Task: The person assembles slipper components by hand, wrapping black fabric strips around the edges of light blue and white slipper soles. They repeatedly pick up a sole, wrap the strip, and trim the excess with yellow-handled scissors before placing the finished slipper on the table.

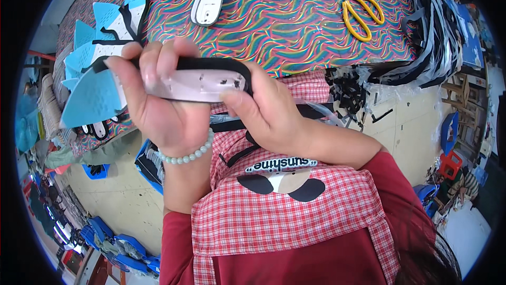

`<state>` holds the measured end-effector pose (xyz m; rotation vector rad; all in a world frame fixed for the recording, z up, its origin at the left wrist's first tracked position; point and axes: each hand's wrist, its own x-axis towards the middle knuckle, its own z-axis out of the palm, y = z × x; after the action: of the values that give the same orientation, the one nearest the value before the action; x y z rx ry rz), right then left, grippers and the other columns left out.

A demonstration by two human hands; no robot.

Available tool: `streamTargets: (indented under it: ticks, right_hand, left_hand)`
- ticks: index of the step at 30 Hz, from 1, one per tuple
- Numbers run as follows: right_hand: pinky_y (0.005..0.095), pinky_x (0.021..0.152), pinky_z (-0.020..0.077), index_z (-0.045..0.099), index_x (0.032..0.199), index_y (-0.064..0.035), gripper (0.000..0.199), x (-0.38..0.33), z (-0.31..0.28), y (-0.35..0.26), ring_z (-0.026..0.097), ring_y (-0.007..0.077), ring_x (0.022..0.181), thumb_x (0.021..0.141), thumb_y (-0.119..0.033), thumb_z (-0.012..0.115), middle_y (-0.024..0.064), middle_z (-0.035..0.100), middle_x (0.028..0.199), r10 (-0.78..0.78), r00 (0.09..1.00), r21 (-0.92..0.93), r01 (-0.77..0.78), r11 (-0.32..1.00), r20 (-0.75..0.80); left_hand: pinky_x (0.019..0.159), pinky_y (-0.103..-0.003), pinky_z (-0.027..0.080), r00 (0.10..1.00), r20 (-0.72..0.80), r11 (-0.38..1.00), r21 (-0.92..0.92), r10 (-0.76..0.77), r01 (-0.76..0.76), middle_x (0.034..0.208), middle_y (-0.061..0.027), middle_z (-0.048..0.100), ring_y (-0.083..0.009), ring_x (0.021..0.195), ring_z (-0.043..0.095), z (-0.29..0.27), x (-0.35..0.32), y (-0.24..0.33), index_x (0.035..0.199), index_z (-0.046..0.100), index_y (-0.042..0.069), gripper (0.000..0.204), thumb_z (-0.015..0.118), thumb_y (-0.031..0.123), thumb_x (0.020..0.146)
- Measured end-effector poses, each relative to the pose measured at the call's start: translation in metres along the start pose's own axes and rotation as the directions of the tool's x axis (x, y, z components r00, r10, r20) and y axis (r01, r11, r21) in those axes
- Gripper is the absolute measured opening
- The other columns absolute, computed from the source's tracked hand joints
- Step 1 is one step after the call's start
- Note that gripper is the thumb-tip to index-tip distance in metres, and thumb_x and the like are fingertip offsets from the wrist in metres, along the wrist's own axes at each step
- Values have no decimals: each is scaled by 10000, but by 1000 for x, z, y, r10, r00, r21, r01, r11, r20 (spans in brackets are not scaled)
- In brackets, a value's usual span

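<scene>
Both my hands hold one shoe insole (197, 86) up in front of my chest, above the table's near edge. Its heel end is pale with small dark marks, and its pointed toe end is light blue. A black strip (213, 64) runs along the heel's edge. My left hand (163, 95), with a pale green bead bracelet at the wrist, grips the middle, its fingers curled over and slightly blurred. Around the heel end closes my right hand (274, 106), thumb on the pale face and fingers hidden behind.
Several blue-and-white insoles (79, 53) with black strips lie at the table's left. Another white insole (209, 0) sits at the far middle. Yellow-handled scissors (357, 13) rest on the patterned cloth (284, 27). Black strips (437, 32) hang at the right, above black scraps (348, 92).
</scene>
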<state>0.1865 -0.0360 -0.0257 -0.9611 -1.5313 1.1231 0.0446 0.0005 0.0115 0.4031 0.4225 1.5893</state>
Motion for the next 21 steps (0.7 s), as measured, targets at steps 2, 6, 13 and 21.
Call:
streamTargets:
  ticks: [2,6,13,21]
  right_hand:
    - [406,588,500,487,1145,20,348,12,-8,0,630,391,724,927,-239,568,189,625,890,130,989,209,-143,967,73]
    - [414,659,494,521,1118,-38,249,49,-65,-10,633,336,811,934,-206,536,168,620,898,-19,972,-286,88,954,234]
    - [304,627,497,570,1104,-11,263,63,-74,-42,647,206,708,880,-142,610,114,640,888,-288,803,-409,532,742,522]
    - [218,706,474,576,1107,7,263,53,-62,-40,593,83,795,917,-172,608,67,638,983,-181,980,69,176,982,83]
  left_hand:
    - [834,-410,498,980,14,964,184,-197,191,995,-122,657,-261,965,627,-8,-1,2,1090,577,47,412,470,426,969]
    - [792,-357,482,989,85,295,954,-120,-46,931,-109,659,-257,892,621,-18,-26,20,986,668,23,192,659,163,856]
    - [769,-347,443,725,591,-156,726,-354,-669,834,-81,649,-248,836,584,20,9,50,923,681,22,220,743,69,717]
    - [614,-241,483,966,177,454,888,-190,-73,846,-102,645,-138,706,610,17,-27,16,1074,603,-49,363,594,281,922]
